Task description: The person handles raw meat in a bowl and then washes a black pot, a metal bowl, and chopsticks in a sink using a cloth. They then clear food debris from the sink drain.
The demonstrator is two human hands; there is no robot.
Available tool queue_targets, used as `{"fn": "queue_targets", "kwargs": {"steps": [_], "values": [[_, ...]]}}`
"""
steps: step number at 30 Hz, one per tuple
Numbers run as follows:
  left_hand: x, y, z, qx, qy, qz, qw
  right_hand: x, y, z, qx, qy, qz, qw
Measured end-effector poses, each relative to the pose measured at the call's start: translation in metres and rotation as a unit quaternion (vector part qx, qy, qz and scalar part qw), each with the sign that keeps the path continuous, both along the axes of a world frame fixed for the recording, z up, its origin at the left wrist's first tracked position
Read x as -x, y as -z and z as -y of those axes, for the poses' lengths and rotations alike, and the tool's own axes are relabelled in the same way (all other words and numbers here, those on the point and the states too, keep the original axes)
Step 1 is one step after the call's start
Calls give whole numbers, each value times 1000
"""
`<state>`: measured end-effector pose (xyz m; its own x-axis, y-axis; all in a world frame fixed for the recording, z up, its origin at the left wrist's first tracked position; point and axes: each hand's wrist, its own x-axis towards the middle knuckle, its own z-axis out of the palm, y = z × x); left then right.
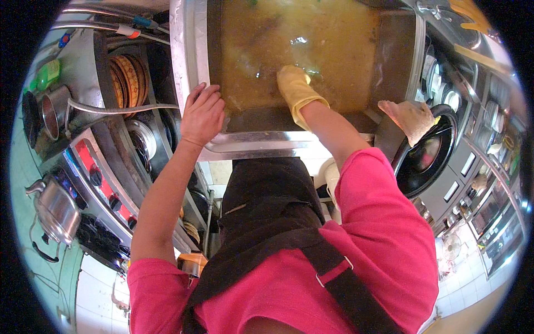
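Note:
Before me is a deep metal sink (242, 144) filled with murky brown water (333, 41). My left hand (203, 115) is bare and rests on the sink's left rim near the front corner, its fingers over the inner edge. My right hand (297, 83) wears a yellow rubber glove and reaches into the water near the middle. Its fingers are hidden under the surface, so whether it holds anything does not show. Light glints off the water around the glove. A tan cloth (411, 119) lies at the right, over the edge of a black round basin.
Patterned plates (129, 81) stand in a rack on the left, with a flexible metal hose (121, 109) running past them. The black basin (431, 154) and stacked white bowls (450, 99) are on the right. A faucet (434, 10) shows at upper right.

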<state>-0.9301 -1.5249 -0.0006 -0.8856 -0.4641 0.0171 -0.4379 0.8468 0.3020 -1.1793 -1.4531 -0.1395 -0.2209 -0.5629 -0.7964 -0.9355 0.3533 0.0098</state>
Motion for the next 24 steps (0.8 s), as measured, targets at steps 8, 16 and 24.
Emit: {"fn": "queue_targets", "kwargs": {"steps": [8, 16, 24], "values": [[3, -2, 3, -10, -4, -24, 1000, 11, 15, 13, 83, -1, 105, 991], [2, 1, 1, -10, -4, -9, 1000, 38, 28, 87, 254, 347, 226, 874], [-3, 0, 1, -14, 0, -12, 1000, 45, -10, 102, 102, -7, 36, 994]]}}
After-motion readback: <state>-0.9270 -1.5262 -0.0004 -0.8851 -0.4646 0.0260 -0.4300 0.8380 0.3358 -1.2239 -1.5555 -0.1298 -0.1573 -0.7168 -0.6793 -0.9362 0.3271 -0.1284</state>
